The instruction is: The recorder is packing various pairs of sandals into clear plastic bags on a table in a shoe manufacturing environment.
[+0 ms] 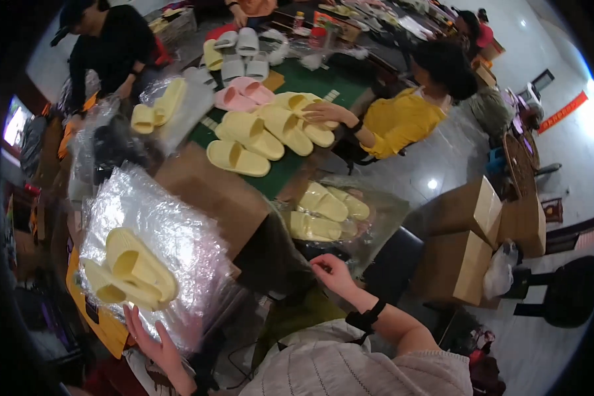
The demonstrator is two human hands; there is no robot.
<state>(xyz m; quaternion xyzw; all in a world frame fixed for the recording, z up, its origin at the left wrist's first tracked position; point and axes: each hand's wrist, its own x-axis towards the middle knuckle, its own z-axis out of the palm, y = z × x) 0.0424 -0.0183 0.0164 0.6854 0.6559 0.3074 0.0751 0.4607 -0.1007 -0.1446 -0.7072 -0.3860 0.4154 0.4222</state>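
A pair of pale yellow slippers (pixel 142 269) lies on a tall stack of clear plastic bags (pixel 195 247) at the left. Just below the slippers is my left hand (pixel 153 346), open, its fingers stretched upward and apart, apparently holding nothing. Closed and curled, my right hand (pixel 334 273) hovers in front of me at the middle; whether anything sits between its fingertips cannot be made out. Beyond it, more yellow slippers (pixel 323 201) show through a clear bag (pixel 379 228).
Several yellow slippers (pixel 237 158), pink slippers (pixel 244 94) and grey slippers (pixel 234 68) cover the green table (pixel 270 185). A co-worker in yellow (pixel 402 122) touches the yellow ones. Another co-worker (pixel 115 49) sits far left. Cardboard boxes (pixel 452 267) and a black chair (pixel 567 290) stand right.
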